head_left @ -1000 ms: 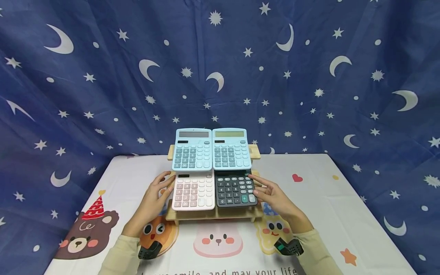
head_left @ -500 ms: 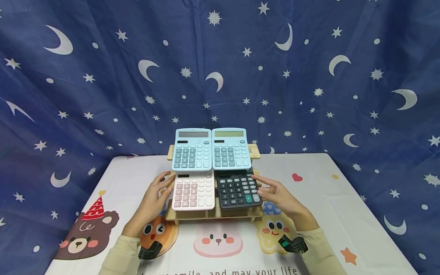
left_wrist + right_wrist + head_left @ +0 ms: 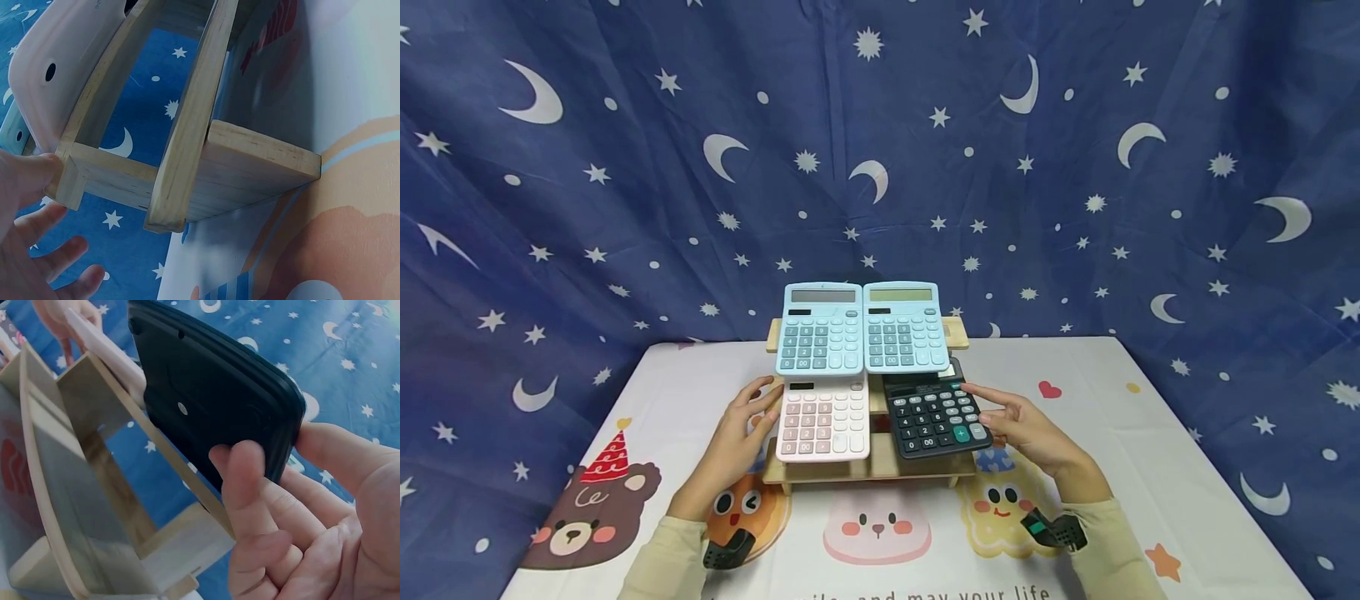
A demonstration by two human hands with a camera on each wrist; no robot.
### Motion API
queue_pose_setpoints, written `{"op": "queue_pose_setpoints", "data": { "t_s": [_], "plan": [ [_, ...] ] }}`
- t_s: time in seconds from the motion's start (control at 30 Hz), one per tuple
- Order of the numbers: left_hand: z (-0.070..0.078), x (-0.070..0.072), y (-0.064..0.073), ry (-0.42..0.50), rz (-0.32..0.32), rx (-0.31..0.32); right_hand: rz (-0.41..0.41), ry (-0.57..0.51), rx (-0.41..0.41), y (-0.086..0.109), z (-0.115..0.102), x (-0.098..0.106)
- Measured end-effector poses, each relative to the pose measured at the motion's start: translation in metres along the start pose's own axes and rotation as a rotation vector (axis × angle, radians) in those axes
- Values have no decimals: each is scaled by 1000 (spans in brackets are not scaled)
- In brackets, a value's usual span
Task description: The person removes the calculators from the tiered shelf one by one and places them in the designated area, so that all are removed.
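A black calculator [image 3: 934, 421], tilted at the right end of the wooden stand [image 3: 880, 467], is gripped at its right edge by my right hand [image 3: 1030, 429]. The right wrist view shows the fingers [image 3: 247, 475] under the dark underside of the calculator [image 3: 206, 394] and the thumb at its edge. At the left my left hand [image 3: 730, 442] touches beside the white calculator with pink keys [image 3: 823, 421]. In the left wrist view the thumb [image 3: 31, 175] lies at the stand's corner [image 3: 69, 175] by that calculator, other fingers loosely spread.
Two light blue calculators, one left [image 3: 822, 329] and one right [image 3: 906, 329], stand side by side on the upper tier, overlapping the lower ones in the head view. A printed white cloth [image 3: 1075, 400] covers the table; a blue curtain [image 3: 880, 225] hangs behind.
The black calculator has moved right with my right hand, tilting away from the white one and opening a gap between them. My left hand has stayed in place.
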State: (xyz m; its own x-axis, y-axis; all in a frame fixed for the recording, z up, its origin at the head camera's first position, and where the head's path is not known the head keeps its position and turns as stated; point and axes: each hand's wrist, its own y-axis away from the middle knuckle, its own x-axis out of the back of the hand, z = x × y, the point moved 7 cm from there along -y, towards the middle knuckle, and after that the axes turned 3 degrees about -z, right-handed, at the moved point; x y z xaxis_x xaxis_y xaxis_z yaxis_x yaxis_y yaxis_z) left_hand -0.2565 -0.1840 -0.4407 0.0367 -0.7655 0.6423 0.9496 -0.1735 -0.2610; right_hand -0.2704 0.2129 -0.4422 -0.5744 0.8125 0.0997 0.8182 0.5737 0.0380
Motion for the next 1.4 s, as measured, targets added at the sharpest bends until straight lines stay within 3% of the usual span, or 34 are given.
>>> {"op": "queue_pose_setpoints", "data": {
  "t_s": [0.23, 1.0, 1.4],
  "plan": [
    [0, 0, 0, -12, 10, -10, -46, -119, 3, 5, 4, 12],
    [2, 0, 1, 6, 16, -21, 90, -111, 32, 33, 4, 61],
    [3, 1, 1, 9, 7, -9, 136, -190, 128, 45, 1, 81]
  ]
}}
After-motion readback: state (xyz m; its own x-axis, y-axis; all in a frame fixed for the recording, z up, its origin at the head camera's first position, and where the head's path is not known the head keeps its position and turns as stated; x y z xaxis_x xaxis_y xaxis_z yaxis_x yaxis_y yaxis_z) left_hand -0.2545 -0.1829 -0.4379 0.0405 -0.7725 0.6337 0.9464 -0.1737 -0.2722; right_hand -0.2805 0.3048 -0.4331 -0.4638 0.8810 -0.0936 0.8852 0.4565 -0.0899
